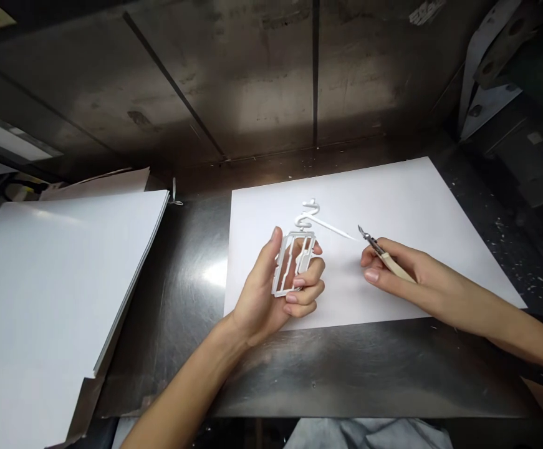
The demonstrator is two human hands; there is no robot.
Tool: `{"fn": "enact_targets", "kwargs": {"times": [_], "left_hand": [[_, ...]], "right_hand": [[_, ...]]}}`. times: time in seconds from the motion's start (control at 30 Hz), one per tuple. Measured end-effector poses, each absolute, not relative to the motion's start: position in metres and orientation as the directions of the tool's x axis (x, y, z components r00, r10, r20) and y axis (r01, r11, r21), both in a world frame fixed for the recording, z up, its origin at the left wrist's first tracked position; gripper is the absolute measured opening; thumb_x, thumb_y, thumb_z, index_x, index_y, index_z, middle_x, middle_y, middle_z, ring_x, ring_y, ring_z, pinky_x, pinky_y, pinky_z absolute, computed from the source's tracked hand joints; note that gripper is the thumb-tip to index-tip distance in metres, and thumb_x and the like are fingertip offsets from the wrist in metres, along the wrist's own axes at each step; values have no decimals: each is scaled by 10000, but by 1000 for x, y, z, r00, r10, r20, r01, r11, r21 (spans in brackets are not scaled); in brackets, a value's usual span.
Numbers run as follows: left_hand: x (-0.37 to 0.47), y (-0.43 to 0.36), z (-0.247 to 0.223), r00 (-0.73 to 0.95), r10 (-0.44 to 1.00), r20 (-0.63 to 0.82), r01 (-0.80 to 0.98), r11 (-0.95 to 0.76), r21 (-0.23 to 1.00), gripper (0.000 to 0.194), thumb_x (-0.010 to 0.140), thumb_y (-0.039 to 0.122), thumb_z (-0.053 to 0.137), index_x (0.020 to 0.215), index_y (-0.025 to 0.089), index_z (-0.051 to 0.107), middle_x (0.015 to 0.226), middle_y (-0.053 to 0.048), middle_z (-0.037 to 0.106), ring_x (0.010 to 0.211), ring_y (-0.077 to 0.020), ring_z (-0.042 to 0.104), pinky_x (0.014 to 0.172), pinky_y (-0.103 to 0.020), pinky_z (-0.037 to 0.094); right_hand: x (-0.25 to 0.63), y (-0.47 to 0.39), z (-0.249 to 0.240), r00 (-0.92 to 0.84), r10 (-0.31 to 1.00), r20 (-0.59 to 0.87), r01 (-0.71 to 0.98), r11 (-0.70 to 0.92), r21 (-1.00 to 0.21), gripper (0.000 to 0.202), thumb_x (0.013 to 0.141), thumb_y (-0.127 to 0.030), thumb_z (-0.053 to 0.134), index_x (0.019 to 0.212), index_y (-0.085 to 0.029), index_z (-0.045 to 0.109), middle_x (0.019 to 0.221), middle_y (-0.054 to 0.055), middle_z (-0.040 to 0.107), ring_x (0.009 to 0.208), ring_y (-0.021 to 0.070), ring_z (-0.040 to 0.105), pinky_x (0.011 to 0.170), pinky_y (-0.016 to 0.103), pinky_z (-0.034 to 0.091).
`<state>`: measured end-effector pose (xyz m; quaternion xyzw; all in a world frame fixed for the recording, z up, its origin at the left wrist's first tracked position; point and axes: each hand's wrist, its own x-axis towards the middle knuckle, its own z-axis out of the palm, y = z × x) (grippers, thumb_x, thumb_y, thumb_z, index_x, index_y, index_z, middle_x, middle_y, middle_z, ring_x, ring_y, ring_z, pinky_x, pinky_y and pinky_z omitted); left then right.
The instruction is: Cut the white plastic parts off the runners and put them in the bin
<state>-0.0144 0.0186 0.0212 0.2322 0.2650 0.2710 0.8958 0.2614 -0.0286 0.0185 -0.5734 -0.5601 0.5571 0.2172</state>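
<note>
My left hand (262, 296) is closed around a thin white plastic frame (304, 259) with long openings, held upright over the paper. From its top edge extends a curled white sprue (330, 225) with a straight, tapering stem pointing right. The fingers of my right hand (423, 280) are wrapped around a pair of nippers (393, 264) with cream handles and small metal jaws. Those jaws point up and left, just right of the sprue's tip and apart from it. Part of the handles is hidden in the palm.
Under both hands a large white sheet (439, 206) lies on the metal table (177, 324). A stack of white sheets (65, 280) stands at the left, with a small white scrap (175, 198) beside its corner. Behind rises a metal wall (262, 93); dark machinery (518, 143) is at right.
</note>
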Motion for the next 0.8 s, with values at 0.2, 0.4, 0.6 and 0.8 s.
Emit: {"fn": "enact_targets", "kwargs": {"times": [0.2, 0.4, 0.6, 0.8], "left_hand": [[-17, 22, 18, 789, 511, -342, -376, 841, 388, 740, 1179, 731, 258, 1083, 145, 700, 743, 61, 298, 550, -87, 146, 444, -173, 169], [-19, 23, 15, 808, 511, -294, -390, 837, 383, 923, 1117, 852, 165, 1089, 134, 746, 698, 46, 398, 489, -69, 189, 378, -152, 197], [-11, 19, 15, 708, 612, -353, -370, 747, 552, 795, 1033, 874, 576, 1081, 108, 782, 790, -49, 660, 559, -115, 626, 457, -173, 484], [-6, 13, 14, 556, 735, -387, -269, 600, 753, 525, 932, 627, 911, 997, 193, 623, 778, 15, 714, 555, -110, 671, 515, -182, 559]], "right_hand": [[257, -32, 18, -239, 902, -359, 472, -216, -855, 298, 1102, -569, 747, 1097, -276, 697, 1142, 28, 771, 1139, 345, 682, 838, 380, 520], [266, -34, 4, -265, 907, -327, 485, -168, -858, 237, 1131, -528, 727, 1116, -295, 690, 1133, 2, 769, 1160, 336, 688, 957, 405, 495], [271, -34, 0, -291, 903, -316, 475, -150, -867, 206, 1162, -520, 683, 1165, -313, 693, 1162, 6, 746, 1163, 337, 659, 972, 417, 463], [277, -33, 2, -266, 912, -313, 429, -179, -885, 226, 1096, -513, 790, 1158, -300, 746, 1135, 41, 752, 1113, 360, 665, 774, 387, 480]]}}
